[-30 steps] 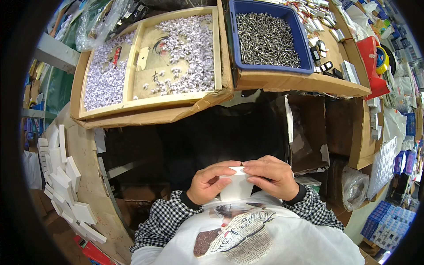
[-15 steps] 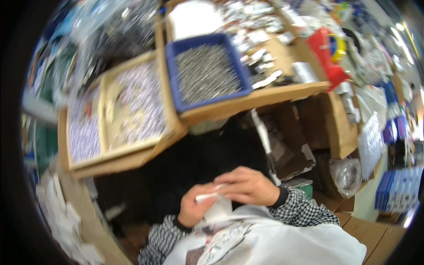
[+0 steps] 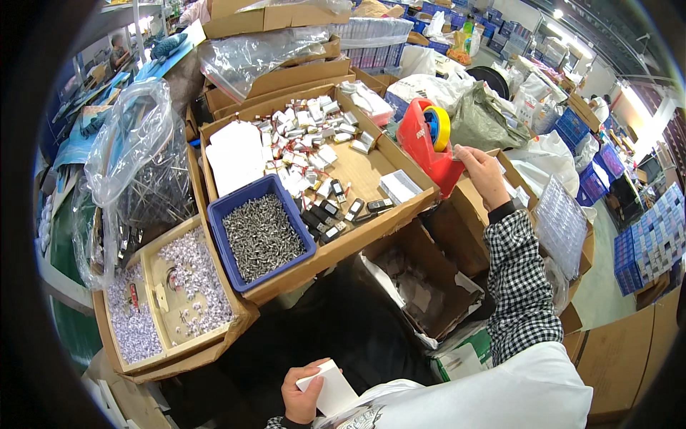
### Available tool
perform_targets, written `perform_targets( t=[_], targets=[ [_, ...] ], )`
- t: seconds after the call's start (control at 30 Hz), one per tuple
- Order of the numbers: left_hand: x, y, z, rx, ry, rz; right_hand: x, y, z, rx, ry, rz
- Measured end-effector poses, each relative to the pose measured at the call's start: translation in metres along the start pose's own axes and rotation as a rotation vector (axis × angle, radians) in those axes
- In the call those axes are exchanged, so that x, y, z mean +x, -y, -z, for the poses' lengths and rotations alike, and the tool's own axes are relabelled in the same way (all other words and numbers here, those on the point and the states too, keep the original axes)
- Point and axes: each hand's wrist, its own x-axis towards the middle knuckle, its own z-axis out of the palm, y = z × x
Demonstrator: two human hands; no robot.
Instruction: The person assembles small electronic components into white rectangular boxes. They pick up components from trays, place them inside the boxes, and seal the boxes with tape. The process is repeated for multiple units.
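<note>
My left hand [image 3: 300,393] is closed round a small flat white box [image 3: 334,390], held low in front of my apron, thumb across its face. My right arm reaches out to a red tape dispenser [image 3: 424,154] that carries a yellow-cored roll of tape [image 3: 438,129]. At the dispenser's near end, my right hand [image 3: 482,174] pinches the end of the tape between thumb and fingers; the strip is small and hard to make out.
A blue bin [image 3: 304,252] of small metal screws stands in a cardboard tray [image 3: 368,168] with battery cells and black devices. Left of it sits a divided wooden tray [image 3: 151,286] of small white parts. Below is an open carton [image 3: 457,294].
Both hands were together on the white object at my lap. My right hand has left it and gone up and right to the dispenser. The view has shifted too.
</note>
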Motion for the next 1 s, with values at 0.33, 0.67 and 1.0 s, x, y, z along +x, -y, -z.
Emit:
perform_targets(
  t=[0.33,0.67,1.0],
  targets=[
    [-0.002,0.002,0.002,-0.051,-0.011,-0.005,0.004,0.008,-0.004,0.478,-0.023,-0.084],
    [-0.005,0.002,0.004,-0.065,-0.018,-0.037,-0.040,0.010,-0.012,0.661,-0.138,-0.111],
    [-0.008,0.006,0.009,-0.055,0.018,-0.026,-0.053,-0.009,-0.019,0.846,-0.073,-0.270]
  ],
)
